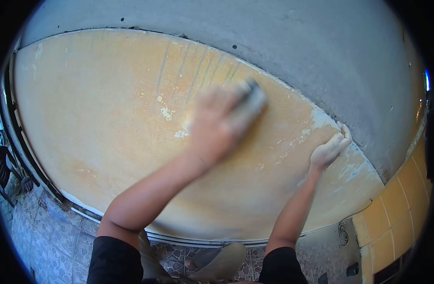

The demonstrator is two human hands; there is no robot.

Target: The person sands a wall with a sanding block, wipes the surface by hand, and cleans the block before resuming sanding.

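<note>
A low wall with worn yellowish paint [108, 118] fills the middle of the view, with pale bare patches and grey drip streaks. My left hand [214, 123] is smeared by motion over its centre. Its fingers are closed round a grey-and-dark block [251, 100], which looks like a sanding block, though blur hides the detail. My right hand [330, 147], coated in pale dust, rests at the wall's upper right edge. Its fingers are extended and slightly bent against that edge, holding no tool.
Beyond the wall's edge lies a smooth grey surface [302, 42]. Patterned floor tiles [56, 232] run below, near my legs [221, 262]. A dark chair [3, 168] stands at far left. Yellow tiles [397, 199] and a coiled wire-like object [343, 234] are at right.
</note>
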